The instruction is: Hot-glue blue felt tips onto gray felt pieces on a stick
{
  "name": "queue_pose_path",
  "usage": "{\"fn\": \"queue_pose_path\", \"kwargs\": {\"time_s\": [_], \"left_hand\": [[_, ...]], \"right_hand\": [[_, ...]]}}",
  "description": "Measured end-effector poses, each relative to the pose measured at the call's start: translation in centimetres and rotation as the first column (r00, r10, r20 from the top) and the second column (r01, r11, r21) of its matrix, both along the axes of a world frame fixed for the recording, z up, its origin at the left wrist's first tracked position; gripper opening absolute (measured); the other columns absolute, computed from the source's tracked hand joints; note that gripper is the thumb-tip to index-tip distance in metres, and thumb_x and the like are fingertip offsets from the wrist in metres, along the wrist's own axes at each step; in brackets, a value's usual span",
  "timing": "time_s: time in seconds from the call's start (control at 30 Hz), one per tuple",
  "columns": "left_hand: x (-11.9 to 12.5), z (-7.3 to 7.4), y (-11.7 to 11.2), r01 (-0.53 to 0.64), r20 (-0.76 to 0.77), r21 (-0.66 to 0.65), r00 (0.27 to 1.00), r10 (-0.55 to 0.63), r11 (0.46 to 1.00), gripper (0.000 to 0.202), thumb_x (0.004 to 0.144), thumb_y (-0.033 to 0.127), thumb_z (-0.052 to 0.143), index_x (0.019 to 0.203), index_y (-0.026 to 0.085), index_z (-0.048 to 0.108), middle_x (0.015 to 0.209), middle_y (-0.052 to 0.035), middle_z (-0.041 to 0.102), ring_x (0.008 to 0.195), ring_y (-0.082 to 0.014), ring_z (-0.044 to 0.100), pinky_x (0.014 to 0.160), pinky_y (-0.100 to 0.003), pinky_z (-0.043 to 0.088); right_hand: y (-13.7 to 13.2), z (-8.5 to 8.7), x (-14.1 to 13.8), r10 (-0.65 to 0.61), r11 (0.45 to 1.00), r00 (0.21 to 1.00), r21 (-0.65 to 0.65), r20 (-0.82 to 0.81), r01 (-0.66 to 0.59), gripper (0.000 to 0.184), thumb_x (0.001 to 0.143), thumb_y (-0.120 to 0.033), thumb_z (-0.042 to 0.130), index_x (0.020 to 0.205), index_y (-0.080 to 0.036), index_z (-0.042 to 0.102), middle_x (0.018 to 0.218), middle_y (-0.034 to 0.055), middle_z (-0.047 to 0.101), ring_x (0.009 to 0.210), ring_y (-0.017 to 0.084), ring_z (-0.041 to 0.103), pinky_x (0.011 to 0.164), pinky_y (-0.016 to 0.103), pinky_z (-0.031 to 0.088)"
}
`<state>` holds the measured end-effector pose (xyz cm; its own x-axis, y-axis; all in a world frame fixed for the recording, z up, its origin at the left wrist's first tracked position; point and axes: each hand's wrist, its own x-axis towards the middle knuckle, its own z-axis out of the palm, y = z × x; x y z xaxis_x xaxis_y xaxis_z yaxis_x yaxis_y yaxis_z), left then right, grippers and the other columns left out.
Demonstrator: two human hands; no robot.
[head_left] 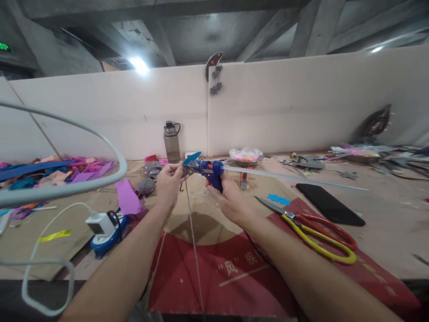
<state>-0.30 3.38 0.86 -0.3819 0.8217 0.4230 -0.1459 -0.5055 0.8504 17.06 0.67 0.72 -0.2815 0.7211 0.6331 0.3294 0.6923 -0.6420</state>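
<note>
My right hand (231, 199) is closed round the grip of a blue hot glue gun (210, 171), with a long clear glue stick (288, 178) sticking out behind it to the right. The gun's nozzle points left at a small teal paper piece (191, 157). My left hand (169, 181) pinches that piece and a thin wire stem (192, 228) that hangs down toward me. Both hands are raised above a sheet of brown cardboard (201, 210).
Red and yellow scissors (315, 230) and a black phone (330, 204) lie to the right. A white charger on a blue power strip (105, 228) with white cables sits left. Coloured paper scraps (53, 172), a water bottle (171, 142) and a white partition (268, 107) stand behind.
</note>
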Motion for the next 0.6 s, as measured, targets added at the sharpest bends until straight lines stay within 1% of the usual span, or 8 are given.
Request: {"fn": "queue_pose_path", "kwargs": {"time_s": [0.2,0.37,0.43,0.53,0.6], "left_hand": [[-0.02,0.18,-0.05,0.007,0.032,-0.003,0.999,-0.006,1.000,0.019,0.064,0.030,0.069,0.071,0.015,0.058,0.072,-0.0018,0.062,0.067,-0.0129,0.062,0.064,-0.030,0.054],[0.07,0.31,-0.22,0.017,0.049,-0.005,0.999,-0.016,1.000,0.020,0.064,0.029,0.069,0.071,0.015,0.058,0.071,-0.0008,0.061,0.062,-0.0105,0.059,0.064,-0.030,0.054],[0.09,0.36,-0.30,0.016,0.051,-0.003,0.999,-0.016,1.000,0.019,0.064,0.029,0.069,0.071,0.015,0.058,0.066,0.0010,0.058,0.057,-0.0085,0.056,0.064,-0.030,0.055],[0.07,0.42,-0.34,0.011,0.053,0.000,0.999,-0.011,1.000,0.017,0.064,0.028,0.069,0.069,0.015,0.059,0.056,0.0050,0.050,0.049,-0.0053,0.048,0.064,-0.030,0.055],[0.04,0.44,-0.33,0.015,0.056,-0.003,0.998,-0.015,1.000,0.017,0.064,0.028,0.069,0.069,0.015,0.059,0.053,0.0063,0.046,0.046,-0.0044,0.045,0.065,-0.030,0.054]], "right_hand": [[0.08,0.06,0.13,-0.010,0.999,0.999,-0.039,-0.040,0.008,0.019,0.081,-0.021,0.045,0.099,-0.020,0.048,0.089,0.0067,0.058,0.079,0.020,0.053,0.073,0.036,0.042],[0.25,0.09,0.20,-0.008,0.999,0.999,-0.041,-0.048,0.006,0.018,0.081,-0.022,0.046,0.099,-0.020,0.048,0.087,0.0060,0.057,0.077,0.020,0.052,0.072,0.035,0.042],[0.31,0.08,0.23,-0.010,0.999,0.999,-0.044,-0.035,0.008,0.016,0.081,-0.021,0.045,0.097,-0.020,0.048,0.087,0.0059,0.057,0.077,0.019,0.052,0.072,0.035,0.042],[0.37,0.06,0.27,-0.010,0.999,0.999,-0.034,-0.037,0.009,0.015,0.080,-0.020,0.045,0.095,-0.019,0.048,0.086,0.0059,0.056,0.077,0.019,0.051,0.072,0.036,0.042],[0.39,0.06,0.29,-0.010,0.999,0.999,-0.033,-0.041,0.008,0.016,0.080,-0.019,0.045,0.095,-0.019,0.048,0.085,0.0057,0.056,0.075,0.019,0.051,0.071,0.036,0.042]]}}
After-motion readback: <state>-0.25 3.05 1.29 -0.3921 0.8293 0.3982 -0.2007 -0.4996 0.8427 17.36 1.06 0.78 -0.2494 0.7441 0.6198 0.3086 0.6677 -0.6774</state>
